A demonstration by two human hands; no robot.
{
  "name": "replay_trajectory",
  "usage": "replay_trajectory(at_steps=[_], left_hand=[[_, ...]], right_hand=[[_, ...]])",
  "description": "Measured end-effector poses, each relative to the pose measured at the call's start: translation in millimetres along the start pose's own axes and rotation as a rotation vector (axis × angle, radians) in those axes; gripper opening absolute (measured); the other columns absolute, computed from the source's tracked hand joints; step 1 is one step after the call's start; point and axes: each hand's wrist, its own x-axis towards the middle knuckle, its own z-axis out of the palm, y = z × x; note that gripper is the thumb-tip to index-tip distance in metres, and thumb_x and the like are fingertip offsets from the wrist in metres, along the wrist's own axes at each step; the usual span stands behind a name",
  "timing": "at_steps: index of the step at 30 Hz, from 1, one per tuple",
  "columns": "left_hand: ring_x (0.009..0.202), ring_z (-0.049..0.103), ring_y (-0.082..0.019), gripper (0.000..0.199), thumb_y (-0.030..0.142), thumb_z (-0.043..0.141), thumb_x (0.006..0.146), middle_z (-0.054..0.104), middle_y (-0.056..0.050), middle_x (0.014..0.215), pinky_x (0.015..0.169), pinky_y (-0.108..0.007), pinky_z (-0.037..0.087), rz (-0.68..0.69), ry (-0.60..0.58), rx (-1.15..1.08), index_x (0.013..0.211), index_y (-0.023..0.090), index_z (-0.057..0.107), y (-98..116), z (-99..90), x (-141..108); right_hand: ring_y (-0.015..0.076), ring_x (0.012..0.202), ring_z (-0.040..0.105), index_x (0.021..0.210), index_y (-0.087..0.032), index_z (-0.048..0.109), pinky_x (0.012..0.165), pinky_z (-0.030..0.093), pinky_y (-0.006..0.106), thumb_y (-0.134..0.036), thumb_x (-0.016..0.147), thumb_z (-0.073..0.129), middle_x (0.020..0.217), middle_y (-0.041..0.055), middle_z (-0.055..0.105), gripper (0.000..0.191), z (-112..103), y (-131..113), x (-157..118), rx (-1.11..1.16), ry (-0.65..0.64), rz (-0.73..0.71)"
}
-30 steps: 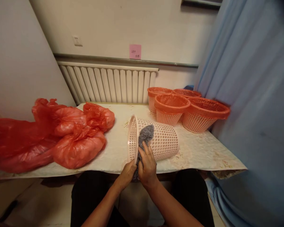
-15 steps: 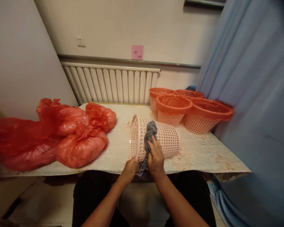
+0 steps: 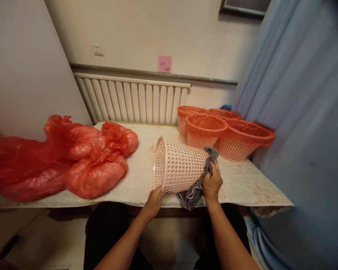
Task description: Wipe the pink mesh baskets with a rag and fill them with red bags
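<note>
A pale pink perforated basket (image 3: pixel 183 167) lies on its side over the table, its mouth facing left. My left hand (image 3: pixel 154 202) is closed on the near lower edge of its rim, with some fingers hidden behind it. Against the basket's base end on the right, my right hand (image 3: pixel 213 182) presses a dark grey cloth (image 3: pixel 195 193). Part of the cloth hangs below the basket toward the table's front edge.
Several tied red plastic bags (image 3: pixel 97 176) fill the table's left side. Several baskets lined with red bags (image 3: pixel 207 125) stand upright at the back right. Behind the table (image 3: pixel 141 165) is a radiator (image 3: pixel 135 99); a blue curtain (image 3: pixel 304 123) hangs at the right.
My right hand has slid the grey cloth rightward along the basket, from near the rim to the base end. My left hand has stayed at the rim.
</note>
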Motion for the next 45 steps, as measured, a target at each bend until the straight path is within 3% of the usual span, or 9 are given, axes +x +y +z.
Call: replay_trajectory(at_steps=[6, 13, 21, 24, 27, 32, 36, 40, 45], left_hand=[[0.127, 0.049, -0.027, 0.07, 0.064, 0.028, 0.091, 0.061, -0.011, 0.129, 0.114, -0.044, 0.03, -0.009, -0.022, -0.019, 0.128, 0.012, 0.058, 3, -3.3, 2], [0.127, 0.05, -0.026, 0.069, 0.063, 0.027, 0.092, 0.059, -0.011, 0.132, 0.114, -0.042, 0.029, 0.015, -0.039, -0.038, 0.128, 0.012, 0.057, -4, -8.5, 7], [0.121, 0.054, -0.026, 0.068, 0.063, 0.025, 0.092, 0.062, -0.01, 0.128, 0.11, -0.039, 0.034, 0.0, -0.025, 0.019, 0.121, 0.014, 0.061, 2, -7.9, 3], [0.116, 0.055, -0.026, 0.07, 0.065, 0.023, 0.091, 0.066, -0.012, 0.119, 0.108, -0.039, 0.036, -0.034, 0.019, 0.077, 0.113, 0.012, 0.064, 0, -7.9, 4], [0.106, 0.058, -0.027, 0.076, 0.069, 0.019, 0.089, 0.07, -0.013, 0.105, 0.101, -0.04, 0.041, -0.078, 0.087, 0.141, 0.1, 0.01, 0.066, -2, -8.1, 9], [0.091, 0.064, -0.025, 0.078, 0.066, 0.015, 0.09, 0.071, -0.015, 0.096, 0.085, -0.036, 0.05, -0.114, 0.128, 0.094, 0.096, 0.009, 0.067, 8, -7.9, 24], [0.1, 0.063, -0.024, 0.075, 0.063, 0.017, 0.092, 0.071, -0.016, 0.102, 0.092, -0.035, 0.047, -0.128, 0.123, 0.109, 0.102, 0.008, 0.066, 19, -9.1, 35], [0.097, 0.063, -0.026, 0.076, 0.066, 0.018, 0.09, 0.072, -0.014, 0.098, 0.09, -0.038, 0.048, -0.144, 0.123, 0.098, 0.099, 0.008, 0.067, 16, -9.7, 38], [0.1, 0.062, -0.026, 0.077, 0.067, 0.019, 0.09, 0.072, -0.012, 0.099, 0.094, -0.038, 0.046, -0.133, 0.085, 0.045, 0.101, 0.009, 0.068, 6, -10.8, 35]], right_hand=[[0.0291, 0.121, 0.054, 0.119, -0.006, 0.061, 0.106, 0.038, 0.049, -0.014, 0.071, 0.038, 0.125, 0.0195, 0.06, 0.054, 4, -5, 11, 0.004, 0.092, 0.23], [0.023, 0.128, 0.048, 0.118, -0.01, 0.061, 0.111, 0.036, 0.044, -0.008, 0.073, 0.036, 0.134, 0.0149, 0.055, 0.051, 12, -40, 17, 0.08, -0.105, -0.075], [0.0203, 0.129, 0.048, 0.121, -0.014, 0.061, 0.114, 0.034, 0.042, -0.002, 0.072, 0.038, 0.135, 0.0101, 0.056, 0.055, 30, -117, 32, 0.294, -0.414, -0.303], [0.0201, 0.133, 0.043, 0.124, -0.013, 0.058, 0.115, 0.032, 0.042, -0.001, 0.072, 0.038, 0.139, 0.011, 0.051, 0.057, 32, -146, 20, 0.343, -0.469, -0.359], [0.0207, 0.137, 0.037, 0.129, -0.013, 0.053, 0.116, 0.031, 0.046, 0.0, 0.074, 0.036, 0.145, 0.0118, 0.044, 0.059, 30, -160, -8, 0.336, -0.417, -0.359], [0.0248, 0.142, 0.025, 0.138, -0.011, 0.043, 0.112, 0.033, 0.054, -0.004, 0.084, 0.035, 0.149, 0.0154, 0.036, 0.055, 26, -146, -64, 0.263, -0.316, -0.437], [0.0262, 0.143, 0.023, 0.141, -0.012, 0.038, 0.11, 0.036, 0.056, -0.004, 0.086, 0.034, 0.149, 0.0166, 0.035, 0.055, 30, -128, -84, 0.219, -0.275, -0.502], [0.0254, 0.142, 0.026, 0.141, -0.012, 0.037, 0.111, 0.034, 0.057, -0.005, 0.085, 0.035, 0.15, 0.0174, 0.034, 0.056, 37, -119, -68, 0.209, -0.254, -0.507], [0.0221, 0.14, 0.031, 0.133, -0.01, 0.047, 0.112, 0.033, 0.053, -0.003, 0.08, 0.033, 0.145, 0.0165, 0.042, 0.056, 40, -87, -23, 0.139, -0.167, -0.374]])
